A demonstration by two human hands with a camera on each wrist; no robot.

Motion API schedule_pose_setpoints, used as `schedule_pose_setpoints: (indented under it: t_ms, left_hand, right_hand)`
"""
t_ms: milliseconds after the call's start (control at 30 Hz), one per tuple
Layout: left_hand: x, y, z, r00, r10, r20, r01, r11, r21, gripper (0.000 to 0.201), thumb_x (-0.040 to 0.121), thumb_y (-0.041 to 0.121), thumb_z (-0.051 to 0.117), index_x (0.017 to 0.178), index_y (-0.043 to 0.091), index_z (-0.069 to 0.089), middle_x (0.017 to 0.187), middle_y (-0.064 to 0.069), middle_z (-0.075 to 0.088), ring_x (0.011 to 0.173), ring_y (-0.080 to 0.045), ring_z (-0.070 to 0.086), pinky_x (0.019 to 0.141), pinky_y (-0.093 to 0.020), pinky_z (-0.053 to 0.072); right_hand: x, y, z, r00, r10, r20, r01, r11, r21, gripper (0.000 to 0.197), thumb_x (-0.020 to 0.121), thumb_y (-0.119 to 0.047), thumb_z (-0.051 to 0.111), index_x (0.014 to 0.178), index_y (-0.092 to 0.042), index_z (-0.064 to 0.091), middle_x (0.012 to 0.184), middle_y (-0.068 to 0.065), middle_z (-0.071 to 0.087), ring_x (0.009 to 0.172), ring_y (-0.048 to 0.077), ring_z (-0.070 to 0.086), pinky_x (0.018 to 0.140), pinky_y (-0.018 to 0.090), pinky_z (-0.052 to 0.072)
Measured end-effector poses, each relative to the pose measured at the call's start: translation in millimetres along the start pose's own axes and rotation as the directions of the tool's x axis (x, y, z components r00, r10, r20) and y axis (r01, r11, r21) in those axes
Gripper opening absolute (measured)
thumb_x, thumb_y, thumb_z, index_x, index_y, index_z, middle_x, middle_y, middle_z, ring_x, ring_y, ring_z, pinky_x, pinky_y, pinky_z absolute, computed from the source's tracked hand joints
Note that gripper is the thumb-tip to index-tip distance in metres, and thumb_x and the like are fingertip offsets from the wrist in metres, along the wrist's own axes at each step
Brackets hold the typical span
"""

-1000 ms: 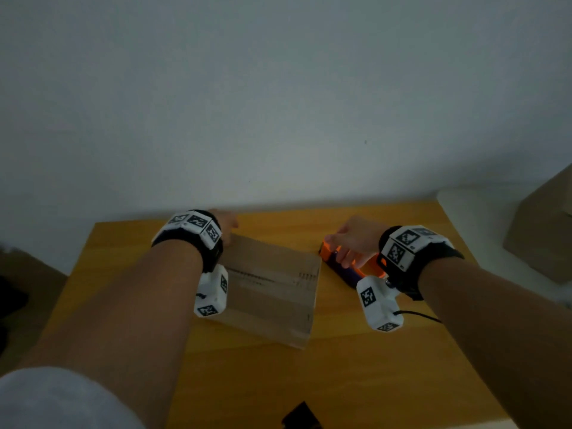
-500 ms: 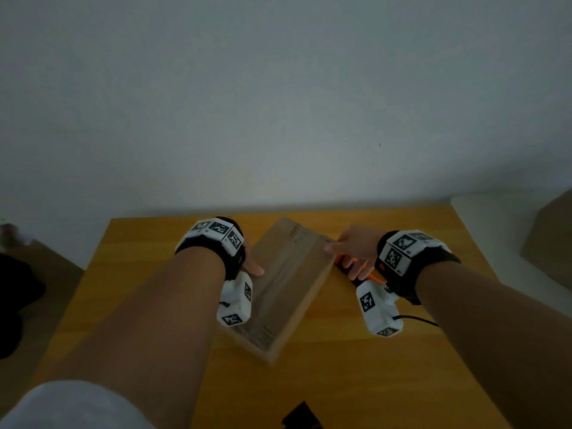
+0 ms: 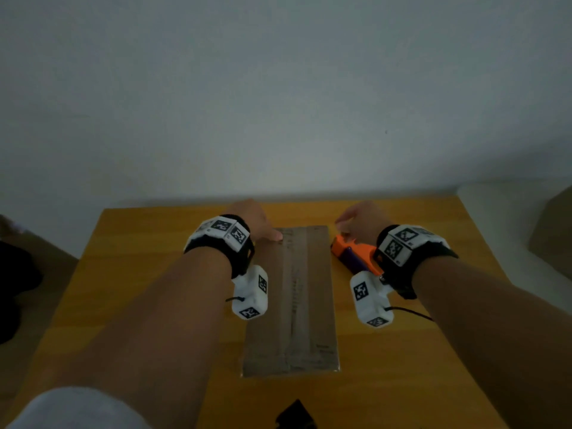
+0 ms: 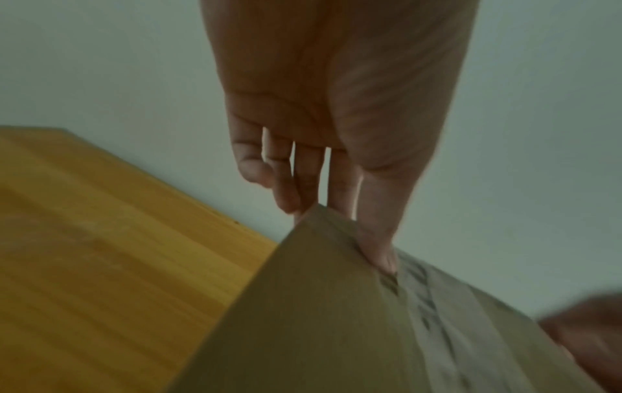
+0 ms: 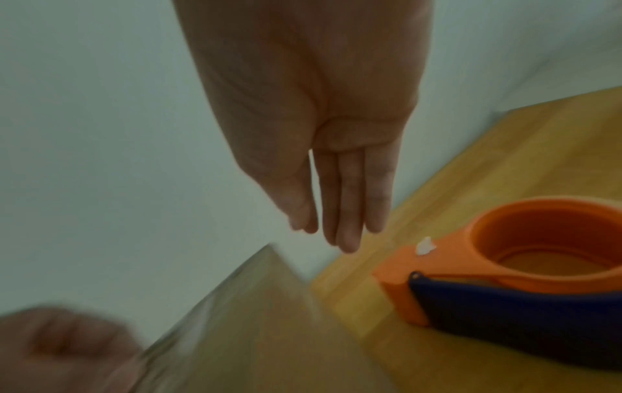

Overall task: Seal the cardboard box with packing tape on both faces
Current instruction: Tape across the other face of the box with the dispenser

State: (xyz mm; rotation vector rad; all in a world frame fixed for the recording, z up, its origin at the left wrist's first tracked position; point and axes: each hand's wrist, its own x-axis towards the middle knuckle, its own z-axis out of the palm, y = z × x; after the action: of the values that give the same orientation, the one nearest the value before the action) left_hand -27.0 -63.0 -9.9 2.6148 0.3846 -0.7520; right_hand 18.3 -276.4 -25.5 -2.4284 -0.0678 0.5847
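Note:
The flat cardboard box (image 3: pixel 294 301) lies on the wooden table (image 3: pixel 148 274), its long side pointing away from me. A tape strip runs down the middle of its top face. My left hand (image 3: pixel 258 226) grips the box's far left corner: the thumb presses the top (image 4: pixel 383 255) and the fingers reach down behind the far edge. My right hand (image 3: pixel 356 219) hovers just past the far right corner with straight fingers (image 5: pixel 346 212), holding nothing. The orange and dark blue tape dispenser (image 3: pixel 353 255) lies on the table right of the box (image 5: pixel 256 332), under my right wrist.
The table's far edge meets a pale wall. A white ledge with another brown box (image 3: pixel 551 230) stands at the right. A small black object (image 3: pixel 297 416) sits at the table's near edge. Dark shapes (image 3: pixel 15 289) lie left of the table.
The box has swung from slanted and tipped up to lying flat, lengthwise in front of me. My right hand has come off it and now hovers by the far right corner.

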Motion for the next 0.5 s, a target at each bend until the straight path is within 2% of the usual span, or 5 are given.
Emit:
schedule_pose_setpoints:
  t_ms: [167, 233, 333, 400, 500]
  left_hand:
    - [8, -4, 10, 0.99, -0.104, 0.1, 0.129, 0.951, -0.28, 0.055, 0.081, 0.04, 0.07, 0.124, 0.008, 0.057, 0.131, -0.011, 0.053, 0.119, -0.033, 0.052, 0.091, -0.041, 0.047]
    - [8, -7, 13, 0.981, -0.121, 0.148, 0.171, 0.905, -0.389, 0.04, 0.082, 0.036, 0.07, 0.112, 0.01, 0.06, 0.116, -0.01, 0.056, 0.104, -0.028, 0.056, 0.079, -0.035, 0.047]
    - [10, -10, 13, 0.956, -0.177, 0.234, 0.266, 0.857, -0.441, 0.026, 0.082, 0.032, 0.071, 0.083, 0.013, 0.054, 0.079, -0.004, 0.054, 0.065, -0.018, 0.049, 0.054, -0.026, 0.04]
    - [13, -11, 13, 0.937, -0.186, 0.294, 0.306, 0.845, -0.438, 0.028, 0.081, 0.032, 0.073, 0.076, 0.014, 0.052, 0.073, -0.003, 0.051, 0.058, -0.017, 0.044, 0.053, -0.026, 0.036]
    - [16, -15, 17, 0.928, -0.188, 0.321, 0.329, 0.817, -0.473, 0.029, 0.08, 0.03, 0.073, 0.071, 0.013, 0.051, 0.072, -0.002, 0.05, 0.059, -0.016, 0.043, 0.056, -0.026, 0.034]
  right_hand:
    - [6, 44, -9, 0.983, 0.161, -0.091, -0.176, 0.967, -0.186, 0.025, 0.09, -0.021, 0.06, 0.096, -0.001, 0.074, 0.096, 0.015, 0.073, 0.077, 0.025, 0.066, 0.076, 0.035, 0.054]
    - [5, 59, -4, 0.978, 0.195, -0.074, -0.209, 0.911, -0.356, 0.038, 0.089, -0.037, 0.06, 0.103, -0.004, 0.074, 0.106, 0.013, 0.072, 0.093, 0.029, 0.067, 0.078, 0.034, 0.052]
    - [6, 74, 13, 0.959, 0.279, 0.054, -0.221, 0.852, -0.475, 0.051, 0.085, -0.054, 0.059, 0.087, -0.004, 0.071, 0.086, 0.011, 0.069, 0.077, 0.027, 0.062, 0.065, 0.032, 0.049]
    - [8, 79, 24, 0.945, 0.302, 0.122, -0.19, 0.817, -0.545, 0.049, 0.084, -0.052, 0.061, 0.085, -0.004, 0.064, 0.073, 0.008, 0.056, 0.071, 0.024, 0.054, 0.063, 0.03, 0.041]
    - [11, 88, 36, 0.937, 0.315, 0.147, -0.189, 0.817, -0.545, 0.049, 0.081, -0.037, 0.071, 0.112, -0.001, 0.06, 0.088, 0.009, 0.054, 0.081, 0.024, 0.053, 0.072, 0.031, 0.041]
